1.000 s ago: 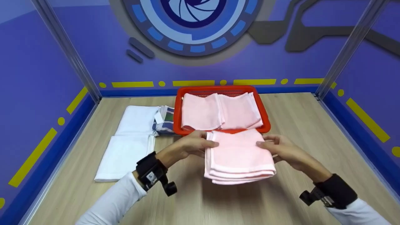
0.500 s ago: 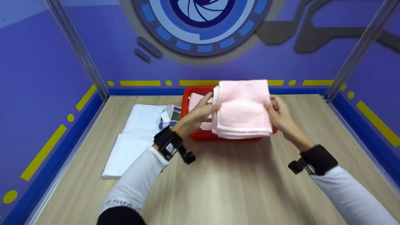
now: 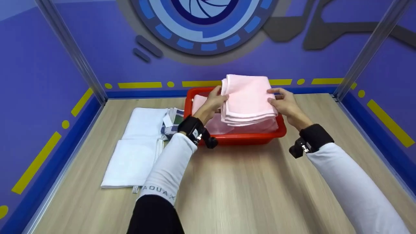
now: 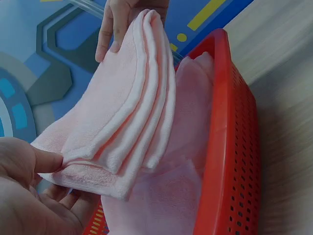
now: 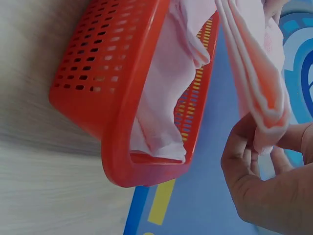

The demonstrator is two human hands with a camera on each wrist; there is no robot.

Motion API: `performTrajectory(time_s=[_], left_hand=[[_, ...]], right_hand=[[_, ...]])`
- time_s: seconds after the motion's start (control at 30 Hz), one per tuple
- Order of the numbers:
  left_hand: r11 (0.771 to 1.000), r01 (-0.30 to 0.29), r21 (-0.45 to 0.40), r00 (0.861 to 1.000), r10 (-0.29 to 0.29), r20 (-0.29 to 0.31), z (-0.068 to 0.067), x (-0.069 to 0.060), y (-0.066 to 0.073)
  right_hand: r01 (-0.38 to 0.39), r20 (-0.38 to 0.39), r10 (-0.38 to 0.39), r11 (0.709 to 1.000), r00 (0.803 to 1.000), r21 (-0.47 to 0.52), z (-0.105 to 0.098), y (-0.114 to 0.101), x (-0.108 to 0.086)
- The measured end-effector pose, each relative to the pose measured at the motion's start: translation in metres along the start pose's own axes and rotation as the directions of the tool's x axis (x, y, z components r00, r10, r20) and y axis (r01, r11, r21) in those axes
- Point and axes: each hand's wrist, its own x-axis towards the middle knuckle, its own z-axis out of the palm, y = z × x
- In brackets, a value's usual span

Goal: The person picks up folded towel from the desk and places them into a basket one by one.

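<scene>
A folded pink towel [image 3: 248, 94] with several layers is held up over the red basket [image 3: 240, 140] in the head view. The left hand [image 3: 213, 101] pinches its left edge, thumb on top and fingers beneath. On the opposite edge, the right hand [image 3: 287, 104] grips it between thumb and fingers. Other pink towels [image 3: 219, 125] lie inside the basket, partly hidden by the held one. The left wrist view shows the layered white-trimmed edges of the held towel [image 4: 117, 93] hanging beside the basket wall [image 4: 220, 132].
Two white folded towels [image 3: 131, 162] lie on the table left of the basket. Between them and the basket is a striped towel [image 3: 178, 120] with a white tag. A patterned blue-purple wall [image 3: 107, 65] stands behind, and metal posts mark the corners.
Both hands have carried the pink towel from in front of the basket, up and away from the body, to above it. The hold at both edges continues.
</scene>
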Motion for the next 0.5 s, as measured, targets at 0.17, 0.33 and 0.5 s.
performTrajectory(time_s=[0.17,0.33,0.5], left_hand=[[1.000,0.008,0.000,0.998,-0.008,-0.055,0.003,0.009,-0.012],[0.998,0.045,0.051,0.991,-0.038,-0.125,0.010,0.011,-0.028],[0.987,0.145,0.071,0.985,-0.137,-0.106,0.013,0.005,-0.040]], right_hand=[[-0.028,-0.020,0.026,0.996,0.999,-0.088,0.010,0.009,0.001],[-0.036,0.006,0.038,0.984,0.999,-0.175,0.019,0.022,0.000],[-0.019,0.021,0.027,0.955,0.999,-0.297,0.022,0.031,-0.004]])
